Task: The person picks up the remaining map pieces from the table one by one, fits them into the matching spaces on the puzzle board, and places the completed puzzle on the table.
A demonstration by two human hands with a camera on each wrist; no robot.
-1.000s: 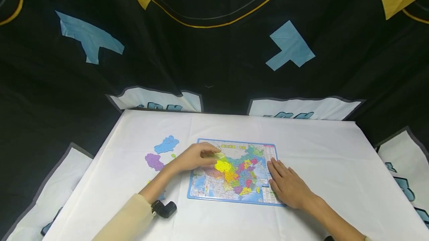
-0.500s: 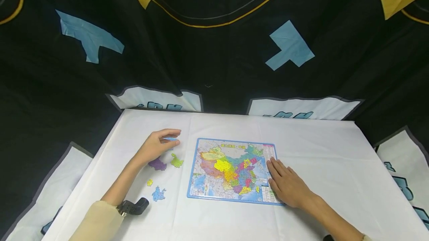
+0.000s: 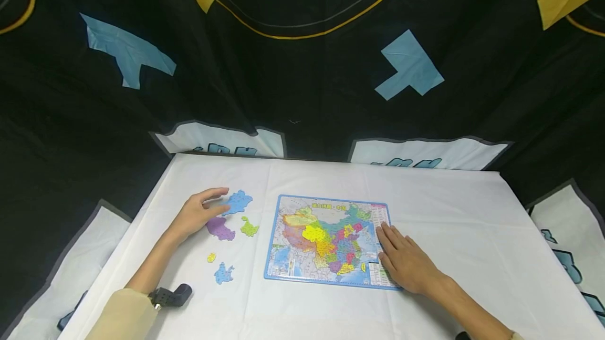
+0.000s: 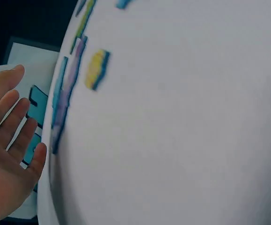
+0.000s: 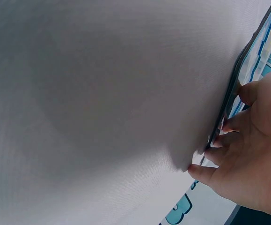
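My left hand (image 3: 196,215) hovers over the left side of the table, its fingers apart and nothing between them. Its fingertips overlap the left edge of a large blue puzzle piece (image 3: 240,201) in the head view. A purple puzzle piece (image 3: 221,229) lies just below that hand, with a green piece (image 3: 249,226) to its right. My right hand (image 3: 410,263) rests on the right edge of a blue-framed map puzzle board (image 3: 302,273). Its fingers lie straight across the rim. In the left wrist view, the hand (image 4: 13,136) shows its palm and spread fingers.
Nearer the front left lie a small yellow piece (image 3: 211,257) and a light blue piece (image 3: 223,273). White cloth covers the table (image 3: 439,208). Behind it hangs a black curtain (image 3: 293,93) with coloured shapes.
My left hand has moved left from over the board to the loose pieces, and a yellow piece it was at now lies in the map's upper left. The right hand has stayed put.
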